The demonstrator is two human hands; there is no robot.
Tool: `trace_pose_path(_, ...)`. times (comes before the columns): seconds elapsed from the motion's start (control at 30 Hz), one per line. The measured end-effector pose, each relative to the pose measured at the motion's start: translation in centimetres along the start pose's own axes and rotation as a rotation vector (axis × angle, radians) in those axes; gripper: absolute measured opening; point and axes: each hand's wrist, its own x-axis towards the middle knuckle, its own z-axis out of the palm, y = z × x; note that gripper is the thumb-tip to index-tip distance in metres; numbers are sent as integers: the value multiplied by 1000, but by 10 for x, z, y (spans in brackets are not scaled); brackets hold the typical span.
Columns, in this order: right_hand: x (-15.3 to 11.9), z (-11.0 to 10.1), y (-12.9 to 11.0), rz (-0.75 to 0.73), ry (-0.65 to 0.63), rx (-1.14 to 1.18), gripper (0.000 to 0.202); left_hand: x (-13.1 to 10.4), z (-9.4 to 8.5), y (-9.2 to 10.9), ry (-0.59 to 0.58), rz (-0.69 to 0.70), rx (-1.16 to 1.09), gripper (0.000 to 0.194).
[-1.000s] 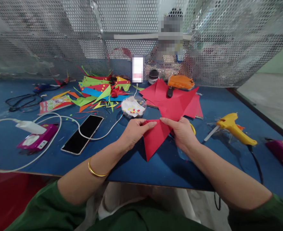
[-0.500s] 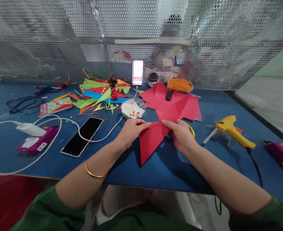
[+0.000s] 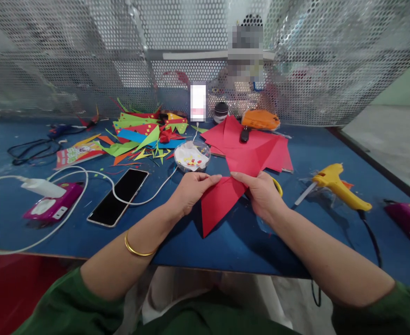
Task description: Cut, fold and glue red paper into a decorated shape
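Note:
A folded red paper piece (image 3: pixel 220 202) hangs between both hands, above the blue table, with one point facing down toward me. My left hand (image 3: pixel 192 193) pinches its upper left edge between thumb and fingers. With thumb on top, my right hand (image 3: pixel 264 195) grips the same paper near its middle; the fingers underneath are mostly hidden. Behind it lie more red sheets (image 3: pixel 279 156) with a small black object (image 3: pixel 244 135) on them. A round clear dish (image 3: pixel 191 157) holding white paper and small yellow and red bits sits just beyond my left hand.
A black-screened phone (image 3: pixel 119 197) and purple power strip (image 3: pixel 54 202) lie left, crossed by white cable. Cut colored papers (image 3: pixel 138 132) are piled behind. To the right are a yellow glue gun (image 3: pixel 340 186) and another purple strip (image 3: pixel 409 221). A mesh screen (image 3: pixel 191 37) stands behind; a person is beyond it.
Both hands keep their hold on the red paper, and its folded parts have shifted slightly. The whole view has moved a little.

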Motion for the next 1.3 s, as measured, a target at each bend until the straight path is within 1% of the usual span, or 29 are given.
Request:
trace_pose_path(0.07, -1, 1, -1, -6, 20, -5, 31, 0, 0, -1, -42, -4, -29, 30)
trace_pose_path(0.13, -1, 1, -1, -7, 13, -8, 31, 0, 0, -1, -53, -21, -26, 23)
trace_pose_path(0.2, -2, 1, -1, -11, -10, 0, 31, -1, 0, -1, -23, -43, -7, 15)
trace_pose_path(0.27, -2, 1, -1, -21, -32, 4, 31, -1, 1, 0, 8, -44, 13, 12)
trace_pose_path(0.37, -2, 1, -1, -21, -25, -14, 31, 0, 0, 0, 10, -23, 29, 12)
trace_pose_path(0.5, -2, 0, -1, -13, -26, -29, 29, 3, -3, 0, -55, -35, -14, 19)
trace_pose_path(0.6, -2, -1, -1, -5, -43, -62, 31, 6, -6, 1, -42, -23, -35, 21)
trace_pose_path(0.67, 1, -3, -4, -4, -23, -86, 33, 7, -10, 3, -37, -34, -30, 19)
trace_pose_path(0.77, 9, -7, -12, -45, 40, -115, 36, 8, -18, 9, -82, -56, 69, 14)
trace_pose_path(0.83, 14, -12, -20, -88, 79, -150, 37, 8, -24, 14, -123, 11, 211, 15)
trace_pose_path(0.9, 14, -18, -26, -117, 87, -215, 37, 6, -29, 19, -145, 64, 306, 18)
trace_pose_path(0.97, 7, -26, -30, -124, 73, -307, 38, 3, -33, 24, -172, 87, 385, 21)
trace_pose_path(1.03, -5, -34, -29, -110, 53, -413, 41, -1, -36, 27, -227, 98, 476, 23)
trace_pose_path(1.1, -22, -43, -23, -86, 35, -514, 45, -4, -40, 28, -297, 104, 569, 25)
trace_pose_path(1.17, -38, -51, -15, -69, 12, -607, 46, -6, -44, 26, -341, 127, 656, 24)
trace_pose_path(1.23, -52, -58, -6, -76, 0, -699, 47, -6, -49, 22, -339, 163, 736, 21)
trace_pose_path(1.3, -62, -62, 3, -98, -4, -789, 46, -5, -55, 17, -311, 201, 811, 20)
